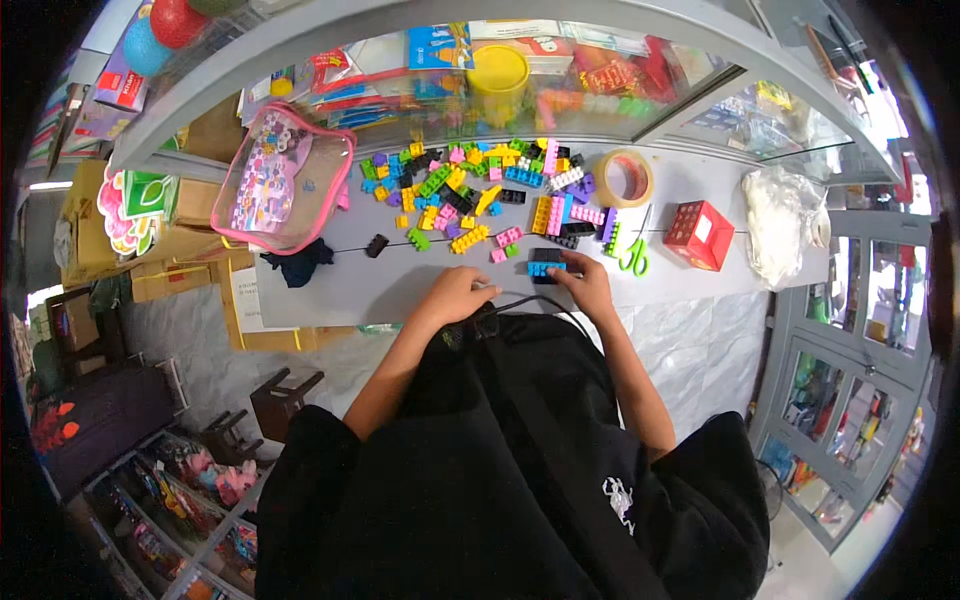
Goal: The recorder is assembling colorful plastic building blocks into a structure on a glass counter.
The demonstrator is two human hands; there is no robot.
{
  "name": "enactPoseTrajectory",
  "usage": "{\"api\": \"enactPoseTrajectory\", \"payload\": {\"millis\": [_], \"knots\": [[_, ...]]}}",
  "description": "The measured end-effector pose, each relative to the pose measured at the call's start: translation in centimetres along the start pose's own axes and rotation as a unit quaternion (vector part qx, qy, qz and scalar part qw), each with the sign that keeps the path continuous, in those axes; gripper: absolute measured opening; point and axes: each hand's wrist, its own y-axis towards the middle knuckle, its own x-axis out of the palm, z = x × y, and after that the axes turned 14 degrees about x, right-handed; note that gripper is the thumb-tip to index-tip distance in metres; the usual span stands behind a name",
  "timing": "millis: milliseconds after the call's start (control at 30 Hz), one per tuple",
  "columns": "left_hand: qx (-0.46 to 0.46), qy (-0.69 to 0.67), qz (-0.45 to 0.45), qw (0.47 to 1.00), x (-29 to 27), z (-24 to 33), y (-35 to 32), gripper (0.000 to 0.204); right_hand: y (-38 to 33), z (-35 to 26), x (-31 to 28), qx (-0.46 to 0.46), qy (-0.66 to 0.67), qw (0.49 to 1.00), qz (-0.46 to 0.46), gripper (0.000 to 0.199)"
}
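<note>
Plastic building bricks in many colours lie spread in a loose heap (480, 190) across the upper middle of the frame, on a grey table (340, 285) whose edge bends with the lens. Just below that heap, near the centre, the right hand (588, 285) rests its fingertips on a small stack of black and blue bricks (546, 265), pressing or pinching it against the table; the grip looks closed on the stack, though the fingers hide part of it. The left hand (455, 297) lies just to the left of it, curled loosely with knuckles up, and whether it holds anything cannot be told. A thin black cord (530, 300) runs between the two hands.

To the right of the stack lie green-handled scissors (634, 255), and further right a red box (699, 235) and a crumpled white plastic bag (780, 220). A roll of tape (626, 178) sits above the scissors at the heap's right end. At the left of the table stands a clear pouch with pink trim (283, 190), with a dark cloth (300, 265) just below it and a lone black brick (376, 245) between the cloth and the heap. A yellow tub (498, 80) shows behind the glass at the top.
</note>
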Motion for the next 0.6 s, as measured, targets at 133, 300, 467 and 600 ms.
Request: {"api": "enactPoseTrajectory", "payload": {"millis": [133,300,467,600], "knots": [[0.001,0.040,-0.050,0.998,-0.4,-0.3,1.1,0.037,-0.2,-0.1,0.0,-0.034,-0.021,0.996,0.074,0.039],[0.038,-0.024,0.006,0.999,0.9,-3.5,0.9,0.035,-0.2,0.3,2.1,-0.012,-0.162,0.973,0.164,0.028],[0.053,-0.033,-0.033,0.998,2.4,-7.0,3.3,0.034,-1.5,-4.6,0.4,-0.078,-0.149,0.951,0.260,0.056],[0.158,0.060,-0.083,0.982,2.8,-6.1,6.0,0.031,1.2,-3.0,1.9,-0.093,-0.243,0.923,0.285,0.073]]}}
